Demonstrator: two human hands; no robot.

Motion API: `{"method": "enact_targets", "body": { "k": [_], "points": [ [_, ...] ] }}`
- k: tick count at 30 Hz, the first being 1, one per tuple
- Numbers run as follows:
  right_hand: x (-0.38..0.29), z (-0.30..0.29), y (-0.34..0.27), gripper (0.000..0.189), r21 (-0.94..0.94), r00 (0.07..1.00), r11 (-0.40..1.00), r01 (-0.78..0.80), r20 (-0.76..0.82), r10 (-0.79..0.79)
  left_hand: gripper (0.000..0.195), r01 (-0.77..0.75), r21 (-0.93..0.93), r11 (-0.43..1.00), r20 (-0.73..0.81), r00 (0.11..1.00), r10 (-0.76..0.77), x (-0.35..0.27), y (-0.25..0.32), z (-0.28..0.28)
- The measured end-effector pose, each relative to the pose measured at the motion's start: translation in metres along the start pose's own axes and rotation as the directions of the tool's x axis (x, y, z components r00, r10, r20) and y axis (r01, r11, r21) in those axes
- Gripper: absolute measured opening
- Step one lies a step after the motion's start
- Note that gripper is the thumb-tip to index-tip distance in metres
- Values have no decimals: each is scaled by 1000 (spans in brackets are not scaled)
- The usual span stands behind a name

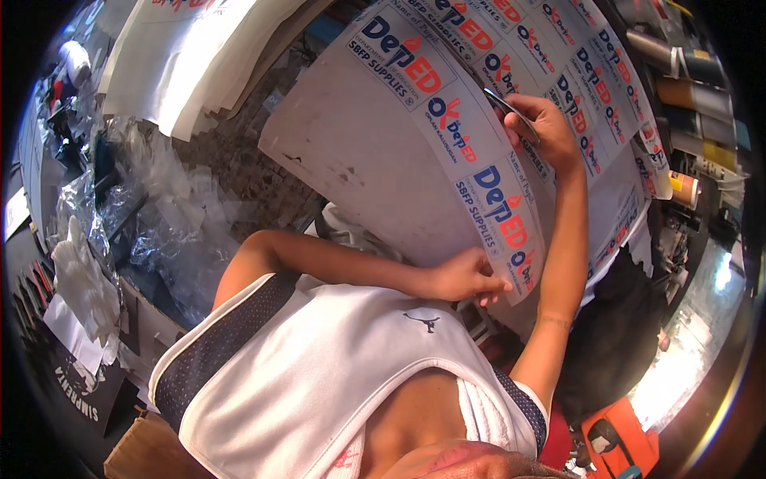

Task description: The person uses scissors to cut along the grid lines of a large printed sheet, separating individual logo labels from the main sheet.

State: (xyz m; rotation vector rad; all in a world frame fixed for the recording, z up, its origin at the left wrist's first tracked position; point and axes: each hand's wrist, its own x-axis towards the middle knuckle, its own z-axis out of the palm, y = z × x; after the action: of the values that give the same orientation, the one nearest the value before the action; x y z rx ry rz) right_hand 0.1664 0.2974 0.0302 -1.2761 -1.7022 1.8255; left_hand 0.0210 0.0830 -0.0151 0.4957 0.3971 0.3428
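My right hand is closed around a slim metal cutting tool, probably scissors, whose blade lies at the long edge of a printed strip. The fingers hide its handles. The strip is white with repeated red and blue lettering and curves down towards my chest. Near its lower end, my left hand pinches its edge between thumb and fingers. Right of the strip lies a larger sheet with the same repeated print. Beneath the strip is a pale, smudged board or sheet.
Crumpled clear plastic and scraps fill the left side. White sheets hang over an edge at the upper left. Rolls of material stand at the upper right. A dark cloth or bag and an orange object are at lower right.
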Motion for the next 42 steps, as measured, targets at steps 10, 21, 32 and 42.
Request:
{"method": "enact_targets", "body": {
  "k": [10,21,32,42],
  "points": [
    [11,-1,-8,47,-16,1000,1000,15,13,-15,23,-17,4,1000,5,1000,17,2,-2,0],
    [97,8,-97,46,-118,960,955,273,-33,-279,24,-16,31,999,12,1000,15,-7,-21,4],
    [-160,30,-17,75,-195,862,978,73,-481,-160,26,5,2,1000,117,993,-5,-35,0,19],
    [-314,140,67,38,-17,624,993,-118,-779,61,28,117,233,965,252,952,-176,-34,-5,28]
  ]
}}
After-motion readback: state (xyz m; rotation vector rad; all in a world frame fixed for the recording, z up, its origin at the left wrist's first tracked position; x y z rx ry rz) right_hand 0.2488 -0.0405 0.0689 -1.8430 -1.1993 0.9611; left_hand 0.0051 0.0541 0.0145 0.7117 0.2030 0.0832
